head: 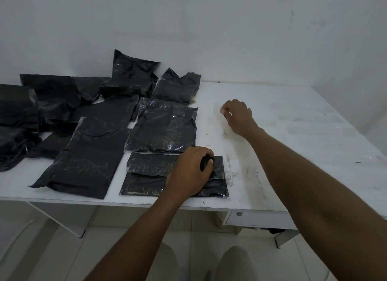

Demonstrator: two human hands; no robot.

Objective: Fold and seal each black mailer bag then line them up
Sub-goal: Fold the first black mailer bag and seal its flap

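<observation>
Knees in pale trousers (236,262) sit below the white tabletop (293,134). At its near edge, left grip (189,172) curls onto the folded black plastic mailer bag (146,184), probably pinning the flap for sealing. Above mid-tabletop, right grip (236,115) hovers, fingers curled; contents unclear. Behind, other black mailer bags (163,129) lie toward the far-left corner.

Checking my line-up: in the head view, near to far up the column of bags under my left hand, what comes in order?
The nearest bag, gripped by the left hand → middle bag → far bag.
</observation>
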